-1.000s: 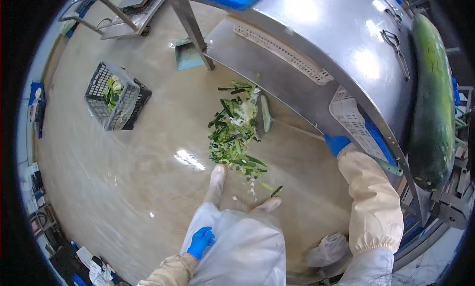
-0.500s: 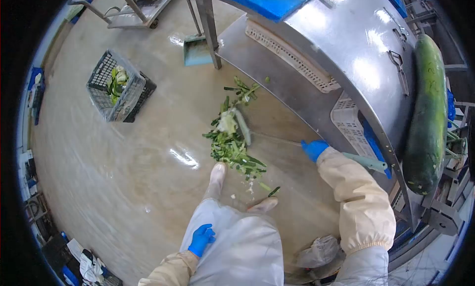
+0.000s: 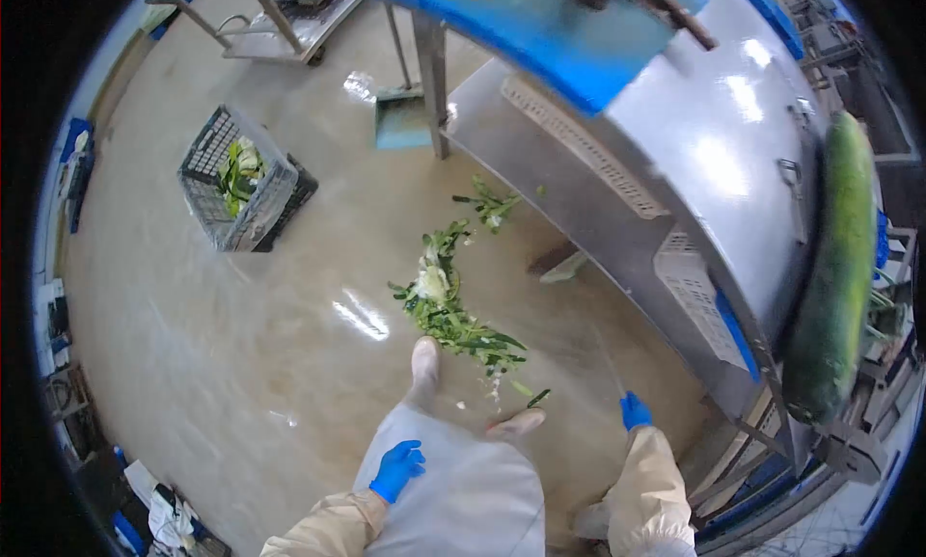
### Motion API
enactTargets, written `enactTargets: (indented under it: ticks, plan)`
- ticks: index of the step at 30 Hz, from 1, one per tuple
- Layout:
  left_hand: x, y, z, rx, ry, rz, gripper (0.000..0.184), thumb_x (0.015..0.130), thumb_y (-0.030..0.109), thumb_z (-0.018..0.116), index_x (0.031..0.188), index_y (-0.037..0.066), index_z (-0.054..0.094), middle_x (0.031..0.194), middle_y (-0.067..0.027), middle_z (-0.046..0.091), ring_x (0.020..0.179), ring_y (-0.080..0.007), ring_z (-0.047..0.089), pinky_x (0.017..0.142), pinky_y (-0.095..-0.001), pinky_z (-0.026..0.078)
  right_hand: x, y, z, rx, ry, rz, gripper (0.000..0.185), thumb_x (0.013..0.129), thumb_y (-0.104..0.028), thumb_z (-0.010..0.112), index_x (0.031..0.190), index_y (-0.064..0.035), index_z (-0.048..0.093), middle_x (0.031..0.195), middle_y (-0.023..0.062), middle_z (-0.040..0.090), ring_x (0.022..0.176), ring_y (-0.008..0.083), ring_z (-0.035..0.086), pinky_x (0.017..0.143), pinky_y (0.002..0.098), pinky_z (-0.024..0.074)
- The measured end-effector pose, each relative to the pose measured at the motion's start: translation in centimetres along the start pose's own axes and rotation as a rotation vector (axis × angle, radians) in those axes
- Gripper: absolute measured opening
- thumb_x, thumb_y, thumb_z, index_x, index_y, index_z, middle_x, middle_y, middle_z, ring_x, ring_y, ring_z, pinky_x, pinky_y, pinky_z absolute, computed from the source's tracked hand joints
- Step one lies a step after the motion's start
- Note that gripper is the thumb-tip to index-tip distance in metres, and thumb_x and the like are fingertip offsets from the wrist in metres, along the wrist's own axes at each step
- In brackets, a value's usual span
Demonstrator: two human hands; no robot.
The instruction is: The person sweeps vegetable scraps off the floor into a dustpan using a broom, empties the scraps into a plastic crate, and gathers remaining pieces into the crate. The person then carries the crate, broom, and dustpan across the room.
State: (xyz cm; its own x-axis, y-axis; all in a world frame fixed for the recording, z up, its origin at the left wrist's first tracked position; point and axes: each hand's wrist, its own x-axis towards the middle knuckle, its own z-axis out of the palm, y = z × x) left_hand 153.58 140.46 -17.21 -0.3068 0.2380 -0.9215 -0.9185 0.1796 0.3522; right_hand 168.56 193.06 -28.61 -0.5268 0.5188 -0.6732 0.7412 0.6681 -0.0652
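Note:
My right hand (image 3: pixel 634 410), in a blue glove, is closed around the thin shaft of a long-handled broom (image 3: pixel 563 266). The broom's blurred head, pale with a dark brown part, is on the floor by the steel table's lower shelf. Left of it lies a curved heap of chopped green and whitish vegetable scraps (image 3: pixel 453 326), reaching close to my boots. A smaller clump of scraps (image 3: pixel 490 205) sits farther away. My left hand (image 3: pixel 397 468), also blue-gloved, hovers in front of my apron with fingers loosely bent and apart, holding nothing.
A dark crate (image 3: pixel 231 234) with a clear liner and leafy scraps stands on the floor. A dustpan (image 3: pixel 400 123) is beside the table leg. On the steel table (image 3: pixel 675 142) are a blue board (image 3: pixel 540 46), scissors and a large green winter melon (image 3: pixel 830 277). A trolley is at the top.
The broom head has swung right, off the scraps toward the table's underside. My right hand has moved down and nearer my body, still gripping the shaft. My left hand barely moved.

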Motion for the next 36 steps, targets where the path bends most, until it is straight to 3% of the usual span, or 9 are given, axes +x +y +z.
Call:
enactTargets:
  ticks: [3, 4, 5, 8, 16, 27, 32, 34, 36]
  plan:
    - [1.2, 0.4, -1.0, 0.051, 0.07, 0.038, 0.026, 0.08, 0.009, 0.044, 0.105, 0.003, 0.046, 0.078, -0.0072, 0.054, 0.061, -0.0133, 0.053, 0.056, -0.0237, 0.044, 8.6, -2.2, -1.1, -0.059, -0.092, 0.249, 0.056, 0.079, -0.05, 0.033, 0.102, -0.0026, 0.051, 0.098, 0.0209, 0.052, 0.091, 0.0315, 0.051, 0.077, 0.0373, 0.0393]
    - [2.0, 0.1, -1.9, 0.049, 0.087, 0.011, 0.026, 0.08, 0.009, 0.044, 0.105, 0.003, 0.046, 0.078, -0.0072, 0.054, 0.061, -0.0133, 0.053, 0.056, -0.0237, 0.044, 11.6, -0.6, -0.2, -0.193, 0.124, -0.008, 0.061, 0.078, -0.054, 0.027, 0.1, -0.0028, 0.051, 0.09, 0.0218, 0.055, 0.085, 0.0339, 0.053, 0.071, 0.0399, 0.0407]
    - [2.9, -0.3, -2.6, 0.02, 0.103, 0.056, 0.027, 0.08, 0.009, 0.044, 0.106, 0.003, 0.045, 0.078, -0.0067, 0.054, 0.061, -0.0129, 0.053, 0.056, -0.0234, 0.044, 15.2, -1.9, -1.5, -0.082, -0.059, 0.331, 0.051, 0.08, -0.049, 0.027, 0.103, -0.009, 0.05, 0.094, 0.0202, 0.054, 0.092, 0.0372, 0.048, 0.078, 0.0439, 0.0369]
    - [4.5, 0.6, -3.0, 0.047, 0.183, 0.007, 0.028, 0.081, 0.009, 0.044, 0.108, 0.002, 0.043, 0.076, -0.0055, 0.053, 0.061, -0.0112, 0.052, 0.054, -0.0219, 0.044, 20.6, -4.8, -4.7, -0.438, 0.094, -0.222, 0.041, 0.081, -0.043, 0.033, 0.108, -0.0144, 0.047, 0.078, 0.0193, 0.056, 0.068, 0.0364, 0.054, 0.059, 0.0448, 0.0421]
    - [6.1, 1.7, -1.8, 0.125, 0.254, 0.007, 0.028, 0.079, 0.01, 0.047, 0.106, 0.004, 0.046, 0.072, -0.0045, 0.054, 0.056, -0.0089, 0.05, 0.05, -0.0211, 0.043, 20.3, -16.5, -8.6, -0.598, -0.165, -0.418, 0.039, 0.081, -0.038, 0.037, 0.116, -0.0223, 0.04, 0.066, 0.0174, 0.056, 0.058, 0.0349, 0.054, 0.055, 0.0446, 0.0425]
    - [6.4, 6.4, -3.7, 0.144, 0.12, 0.106, 0.026, 0.078, 0.011, 0.048, 0.103, 0.005, 0.048, 0.071, -0.0059, 0.054, 0.057, -0.011, 0.051, 0.051, -0.0233, 0.044, -7.9, -15.1, -5.1, -0.057, -0.126, -0.138, 0.017, 0.069, -0.022, 0.052, 0.077, -0.0075, 0.047, 0.066, 0.0177, 0.054, 0.063, 0.0362, 0.053, 0.053, 0.0438, 0.0406]
    - [5.3, 8.7, -2.8, 0.25, 0.118, 0.124, 0.025, 0.077, 0.008, 0.047, 0.102, 0.004, 0.048, 0.07, -0.0062, 0.053, 0.062, -0.0114, 0.052, 0.051, -0.0245, 0.045, -21.0, -15.8, -3.4, -0.044, -0.084, 0.034, 0.019, 0.071, -0.017, 0.052, 0.084, -0.0056, 0.044, 0.062, 0.0179, 0.054, 0.054, 0.0339, 0.054, 0.046, 0.0437, 0.0401]
    - [4.4, 8.0, -2.8, 0.232, 0.113, 0.13, 0.025, 0.077, 0.007, 0.047, 0.101, 0.004, 0.048, 0.071, -0.006, 0.052, 0.062, -0.0114, 0.052, 0.052, -0.0246, 0.046, -25.2, -13.6, -1.8, 0.473, -0.128, 0.2, 0.023, 0.074, -0.021, 0.052, 0.093, -0.0081, 0.048, 0.068, 0.0174, 0.055, 0.062, 0.0323, 0.055, 0.054, 0.0419, 0.0423]
    - [4.0, 7.7, -3.0, 0.224, 0.111, 0.154, 0.024, 0.077, 0.006, 0.046, 0.101, 0.005, 0.049, 0.071, -0.0057, 0.052, 0.063, -0.0114, 0.052, 0.052, -0.0246, 0.046, -28.9, -15.6, -3.9, 0.397, 0.11, -0.003, 0.037, 0.075, -0.02, 0.051, 0.109, -0.0097, 0.044, 0.071, 0.0159, 0.055, 0.064, 0.0303, 0.055, 0.056, 0.0394, 0.0424]
